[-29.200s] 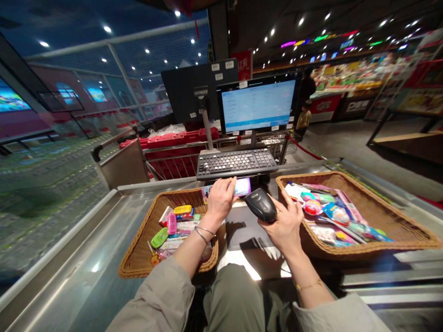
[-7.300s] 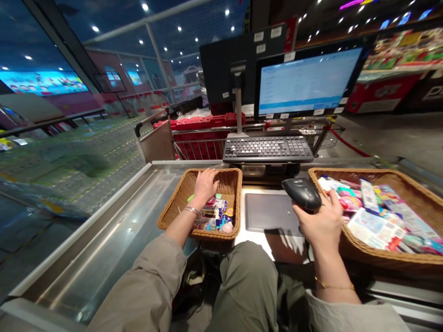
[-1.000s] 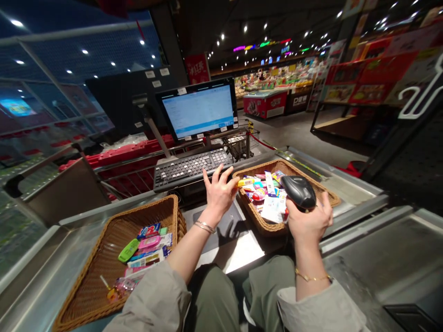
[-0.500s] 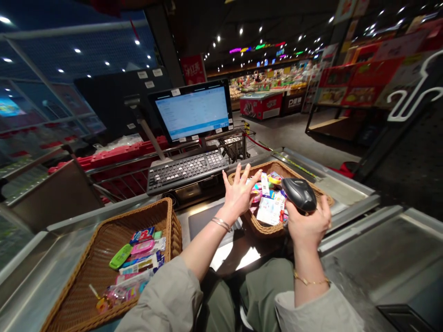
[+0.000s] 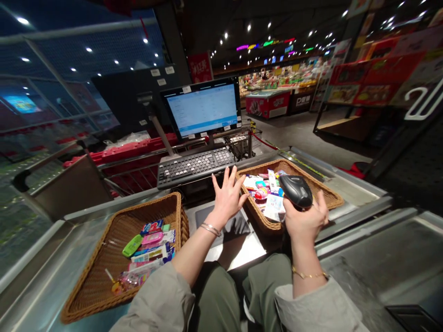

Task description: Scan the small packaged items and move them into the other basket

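My left hand hangs open with its fingers spread, holding nothing, above a dark flat pad on the counter and next to the right wicker basket. That basket holds a heap of small packaged goods, with white cards among them. My right hand is shut on a black handheld barcode scanner, just in front of that heap. The left wicker basket holds several small packaged items, including a green one and a pink one.
A black keyboard and a monitor stand behind the pad. A steel counter runs along both sides. Behind it are a shopping cart with red crates, a red rope barrier, and store shelves.
My left hand has sunk slightly and shifted right, its fingers still spread. The view has swung a little. The right hand still grips the scanner.
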`<state>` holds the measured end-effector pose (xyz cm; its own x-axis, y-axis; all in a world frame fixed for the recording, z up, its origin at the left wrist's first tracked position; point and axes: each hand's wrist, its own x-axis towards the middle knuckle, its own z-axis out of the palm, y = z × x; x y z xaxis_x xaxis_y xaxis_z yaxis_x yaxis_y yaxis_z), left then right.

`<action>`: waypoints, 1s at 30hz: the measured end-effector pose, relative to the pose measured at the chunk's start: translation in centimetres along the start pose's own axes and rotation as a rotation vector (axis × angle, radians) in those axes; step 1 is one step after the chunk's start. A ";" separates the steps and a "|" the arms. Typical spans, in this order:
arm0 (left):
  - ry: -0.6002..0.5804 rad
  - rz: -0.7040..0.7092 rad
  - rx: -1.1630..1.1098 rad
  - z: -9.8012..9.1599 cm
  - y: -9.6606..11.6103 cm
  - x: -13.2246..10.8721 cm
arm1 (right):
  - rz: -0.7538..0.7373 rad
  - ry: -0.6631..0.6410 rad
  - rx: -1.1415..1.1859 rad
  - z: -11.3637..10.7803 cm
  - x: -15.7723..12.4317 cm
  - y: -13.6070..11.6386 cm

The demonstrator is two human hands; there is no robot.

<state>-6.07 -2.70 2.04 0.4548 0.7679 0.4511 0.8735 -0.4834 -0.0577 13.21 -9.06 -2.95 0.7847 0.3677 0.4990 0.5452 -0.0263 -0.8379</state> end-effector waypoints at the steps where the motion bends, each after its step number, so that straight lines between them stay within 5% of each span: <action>1: 0.004 -0.013 -0.001 -0.2 -0.4 -0.3 | -0.005 -0.006 0.013 0.1 -0.3 -0.4; 22: 0.026 -0.243 0.074 -2.5 -9.9 -11.1 | -0.208 -0.367 0.135 3.4 -7.8 -5.4; 30: -0.023 -0.362 0.143 -3.7 -15.9 -15.7 | -0.276 -0.480 0.143 4.6 -10.3 -6.6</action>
<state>-27.76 -8.63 -0.85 0.1145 0.8881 0.4452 0.9929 -0.1168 -0.0225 0.15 -8.35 -3.54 0.3789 0.7250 0.5752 0.6391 0.2446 -0.7292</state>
